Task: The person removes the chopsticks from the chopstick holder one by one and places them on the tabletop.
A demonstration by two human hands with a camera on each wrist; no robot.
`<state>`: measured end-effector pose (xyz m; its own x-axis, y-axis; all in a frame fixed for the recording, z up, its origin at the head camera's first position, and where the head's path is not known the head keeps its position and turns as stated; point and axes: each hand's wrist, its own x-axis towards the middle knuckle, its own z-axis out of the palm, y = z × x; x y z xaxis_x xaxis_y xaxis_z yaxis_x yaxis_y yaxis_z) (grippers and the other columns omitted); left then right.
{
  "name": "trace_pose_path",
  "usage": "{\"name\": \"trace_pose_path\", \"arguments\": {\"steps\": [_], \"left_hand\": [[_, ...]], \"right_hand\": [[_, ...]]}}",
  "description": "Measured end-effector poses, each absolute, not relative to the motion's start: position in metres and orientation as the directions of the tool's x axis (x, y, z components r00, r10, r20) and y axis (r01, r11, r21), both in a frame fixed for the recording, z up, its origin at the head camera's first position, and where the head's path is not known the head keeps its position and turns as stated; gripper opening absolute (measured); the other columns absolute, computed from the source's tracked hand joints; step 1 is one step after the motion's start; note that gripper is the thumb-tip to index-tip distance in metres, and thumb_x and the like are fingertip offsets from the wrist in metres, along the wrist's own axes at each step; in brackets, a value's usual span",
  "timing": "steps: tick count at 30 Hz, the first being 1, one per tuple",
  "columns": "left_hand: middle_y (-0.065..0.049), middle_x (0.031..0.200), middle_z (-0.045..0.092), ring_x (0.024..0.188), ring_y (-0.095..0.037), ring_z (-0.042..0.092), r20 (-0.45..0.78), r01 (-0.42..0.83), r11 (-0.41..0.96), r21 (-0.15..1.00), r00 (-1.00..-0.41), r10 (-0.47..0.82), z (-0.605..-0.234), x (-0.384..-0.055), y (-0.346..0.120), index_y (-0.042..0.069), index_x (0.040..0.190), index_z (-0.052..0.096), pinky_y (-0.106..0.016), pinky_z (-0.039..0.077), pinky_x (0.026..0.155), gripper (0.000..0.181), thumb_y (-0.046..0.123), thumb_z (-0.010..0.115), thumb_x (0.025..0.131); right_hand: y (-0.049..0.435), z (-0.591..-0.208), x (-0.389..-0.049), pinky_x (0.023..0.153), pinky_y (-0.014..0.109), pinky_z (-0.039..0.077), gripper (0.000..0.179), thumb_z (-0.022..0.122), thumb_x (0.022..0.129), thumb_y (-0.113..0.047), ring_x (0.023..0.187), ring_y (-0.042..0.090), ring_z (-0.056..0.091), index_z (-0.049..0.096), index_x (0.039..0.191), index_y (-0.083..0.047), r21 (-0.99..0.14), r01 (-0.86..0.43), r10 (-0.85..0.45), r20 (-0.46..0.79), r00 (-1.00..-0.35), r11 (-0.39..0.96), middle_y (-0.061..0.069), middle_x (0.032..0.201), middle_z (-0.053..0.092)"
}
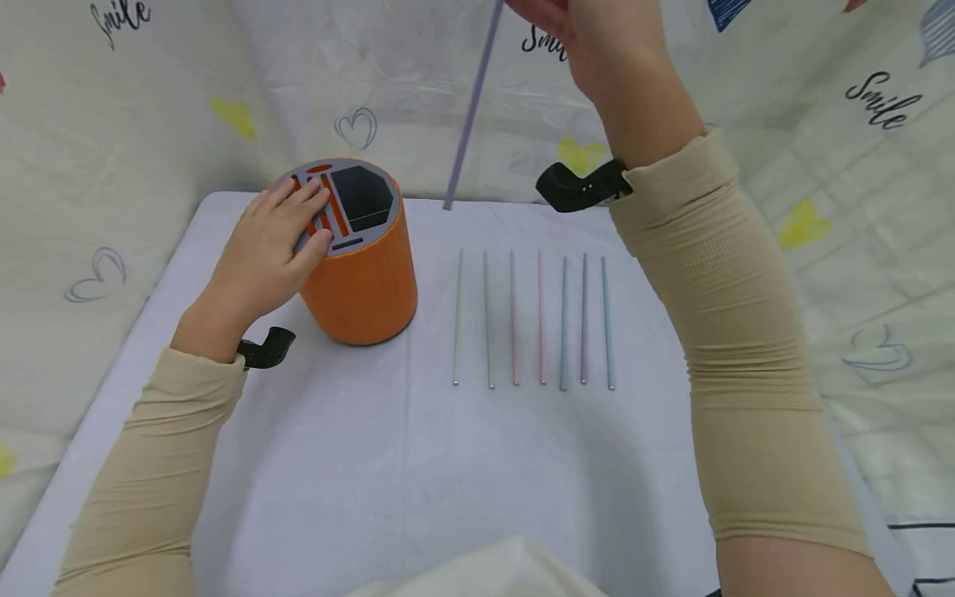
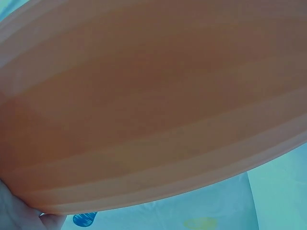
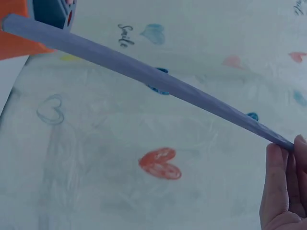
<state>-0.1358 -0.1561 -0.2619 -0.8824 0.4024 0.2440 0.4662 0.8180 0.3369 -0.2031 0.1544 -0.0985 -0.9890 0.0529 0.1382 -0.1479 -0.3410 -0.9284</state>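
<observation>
My left hand (image 1: pixel 270 242) rests on the grey slotted top (image 1: pixel 356 240) of an orange cylindrical holder (image 1: pixel 361 298), its fingers laid over the red slots. The holder's curved side fills most of the left wrist view, with part of the hand at the lower left corner. High at the back, my right hand (image 1: pixel 608 50) pinches a slim purple stick (image 3: pixel 158 79) by its upper end. The stick hangs slanted, its lower end above the table's back edge and apart from the holder. In the head view the right fingertips are cut off; the right wrist view shows the pinch.
Several thin pastel sticks (image 1: pixel 540 323) lie side by side on the white table (image 1: pixel 403 464), right of the holder. A patterned cloth (image 1: pixel 298 75) hangs behind the table. Both wrists wear black camera mounts (image 1: pixel 582 186).
</observation>
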Motion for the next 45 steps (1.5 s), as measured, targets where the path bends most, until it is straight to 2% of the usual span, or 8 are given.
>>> {"name": "trace_pose_path", "arguments": {"steps": [4, 10, 15, 21, 26, 33, 40, 45], "left_hand": [[-0.013, 0.149, 0.032, 0.142, -0.032, 0.016, 0.247, 0.468, 0.820, 0.330, -0.881, 0.403, -0.262, -0.137, -0.158, 0.004, 0.142, 0.036, -0.046, 0.006, 0.117, 0.052, 0.029, 0.036, 0.096], [-0.012, 0.150, 0.032, 0.142, -0.032, 0.017, 0.250, 0.462, 0.823, 0.331, -0.884, 0.396, -0.263, -0.137, -0.162, 0.006, 0.142, 0.037, -0.047, 0.006, 0.117, 0.052, 0.030, 0.036, 0.096], [-0.014, 0.148, 0.034, 0.141, -0.033, 0.018, 0.266, 0.485, 0.815, 0.316, -0.870, 0.415, -0.265, -0.137, -0.162, 0.004, 0.141, 0.038, -0.044, 0.008, 0.117, 0.051, 0.029, 0.037, 0.096], [-0.014, 0.148, 0.033, 0.141, -0.032, 0.018, 0.256, 0.472, 0.811, 0.346, -0.879, 0.403, -0.267, -0.134, -0.161, 0.004, 0.141, 0.039, -0.046, 0.007, 0.117, 0.051, 0.028, 0.037, 0.096], [-0.013, 0.149, 0.033, 0.142, -0.032, 0.017, 0.249, 0.458, 0.812, 0.362, -0.887, 0.390, -0.265, -0.134, -0.161, 0.005, 0.141, 0.039, -0.048, 0.006, 0.117, 0.051, 0.029, 0.037, 0.095], [-0.010, 0.150, 0.031, 0.142, -0.030, 0.015, 0.236, 0.446, 0.820, 0.359, -0.893, 0.382, -0.263, -0.135, -0.162, 0.006, 0.142, 0.038, -0.047, 0.005, 0.117, 0.052, 0.031, 0.036, 0.095], [-0.009, 0.151, 0.030, 0.143, -0.029, 0.014, 0.237, 0.439, 0.826, 0.354, -0.896, 0.375, -0.263, -0.134, -0.164, 0.007, 0.143, 0.037, -0.046, 0.005, 0.117, 0.053, 0.031, 0.036, 0.096], [-0.011, 0.150, 0.032, 0.142, -0.031, 0.016, 0.246, 0.459, 0.818, 0.348, -0.886, 0.392, -0.264, -0.135, -0.161, 0.006, 0.142, 0.037, -0.047, 0.006, 0.117, 0.051, 0.030, 0.036, 0.096]], "right_hand": [[0.192, -0.118, -0.203, 0.082, 0.030, 0.055, 0.017, 0.062, 0.085, -0.002, 0.081, 0.026, 0.063, 0.066, 0.102, 0.000, -0.924, -0.105, 0.085, 0.080, -0.993, -0.367, 0.014, 0.097, 0.066], [0.250, -0.161, -0.205, 0.075, 0.028, 0.056, 0.029, 0.075, 0.070, 0.003, 0.079, 0.023, 0.068, 0.069, 0.098, 0.004, -0.931, 0.134, 0.121, -0.185, -0.975, -0.338, 0.013, 0.089, 0.071], [0.293, -0.209, -0.197, 0.067, 0.027, 0.057, 0.024, 0.076, 0.069, 0.002, 0.076, 0.020, 0.070, 0.071, 0.093, 0.001, -0.908, 0.320, 0.099, -0.357, -0.929, -0.272, 0.010, 0.084, 0.072], [0.332, -0.262, -0.186, 0.068, 0.025, 0.057, 0.007, 0.071, 0.077, -0.003, 0.073, 0.017, 0.070, 0.073, 0.083, -0.005, -0.871, 0.479, 0.044, -0.485, -0.873, -0.110, 0.006, 0.080, 0.072], [0.355, -0.292, -0.184, 0.069, 0.022, 0.056, 0.004, 0.069, 0.080, -0.007, 0.073, 0.014, 0.070, 0.072, 0.081, -0.008, -0.831, 0.557, 0.064, -0.556, -0.829, -0.003, 0.003, 0.077, 0.072], [0.374, -0.320, -0.184, 0.071, 0.022, 0.056, 0.007, 0.067, 0.082, -0.008, 0.073, 0.013, 0.070, 0.072, 0.079, -0.010, -0.789, 0.613, 0.102, -0.608, -0.788, 0.034, 0.002, 0.075, 0.071], [0.376, -0.339, -0.189, 0.070, 0.023, 0.056, 0.013, 0.066, 0.083, -0.004, 0.069, 0.013, 0.069, 0.072, 0.072, -0.009, -0.777, 0.629, 0.103, -0.624, -0.774, 0.019, 0.002, 0.071, 0.070], [0.377, -0.355, -0.191, 0.068, 0.022, 0.056, 0.018, 0.066, 0.082, -0.002, 0.065, 0.010, 0.068, 0.070, 0.067, -0.011, -0.771, 0.634, 0.162, -0.621, -0.767, 0.049, 0.000, 0.066, 0.068]]}}
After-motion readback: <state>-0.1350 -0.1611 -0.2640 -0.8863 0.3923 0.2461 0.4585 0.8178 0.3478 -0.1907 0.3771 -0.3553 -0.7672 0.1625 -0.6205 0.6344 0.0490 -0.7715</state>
